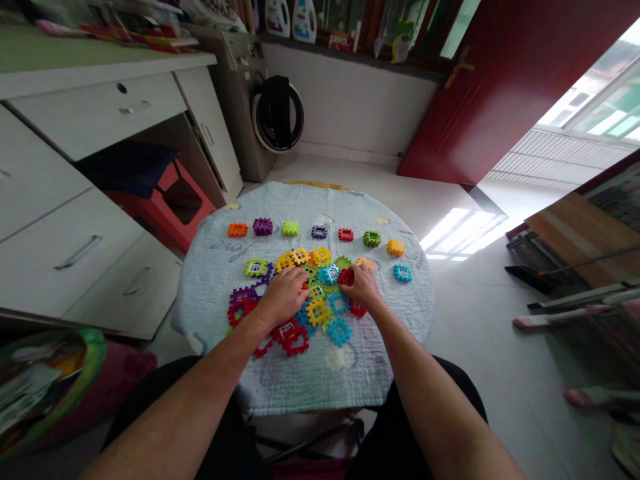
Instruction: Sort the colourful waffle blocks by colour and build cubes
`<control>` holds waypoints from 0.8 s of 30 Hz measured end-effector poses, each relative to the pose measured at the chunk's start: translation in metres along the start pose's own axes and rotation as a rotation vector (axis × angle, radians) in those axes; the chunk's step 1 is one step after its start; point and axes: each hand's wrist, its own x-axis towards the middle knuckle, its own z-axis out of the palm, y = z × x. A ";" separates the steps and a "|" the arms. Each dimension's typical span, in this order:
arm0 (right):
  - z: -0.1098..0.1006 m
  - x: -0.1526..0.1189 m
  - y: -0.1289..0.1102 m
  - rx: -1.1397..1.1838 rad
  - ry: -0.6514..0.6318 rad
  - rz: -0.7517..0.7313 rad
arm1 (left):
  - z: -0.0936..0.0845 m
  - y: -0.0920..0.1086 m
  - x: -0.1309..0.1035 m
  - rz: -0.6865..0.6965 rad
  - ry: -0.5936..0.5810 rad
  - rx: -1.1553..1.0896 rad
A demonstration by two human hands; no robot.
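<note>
Head camera: right fingers pinch a red block; left fingers touch the block pile, grip unclear; bare tablecloth edge at lower centre

Tiles matt-to-satin plastic, notched edges; cloth soft fabric with a crinkled, quilted-looking matt surface. Cabinets smooth, faintly glossy white with shiny metal-look handles; washer smooth, grey, metallic-looking, stool smooth red plastic with dark cloth on top. Door smooth and slightly glossy, floor smooth and reflective, bench top wood-look with visible grain, bottles smooth white plastic.
</note>
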 end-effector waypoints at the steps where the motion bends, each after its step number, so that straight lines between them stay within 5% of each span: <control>1: -0.001 0.000 0.000 0.010 0.014 -0.003 | -0.005 -0.011 0.000 -0.047 -0.010 0.018; 4: -0.008 0.010 0.004 0.031 0.082 -0.022 | -0.013 -0.032 -0.002 -0.143 -0.068 0.060; 9: -0.029 0.060 0.017 -0.029 0.140 -0.034 | -0.015 -0.040 -0.004 -0.184 -0.156 0.032; 17: -0.035 0.150 0.015 -0.196 -0.067 -0.036 | -0.025 -0.042 0.001 -0.270 -0.093 -0.085; 24: -0.026 0.179 0.012 -0.244 -0.164 -0.058 | -0.029 -0.040 0.001 -0.298 -0.050 -0.123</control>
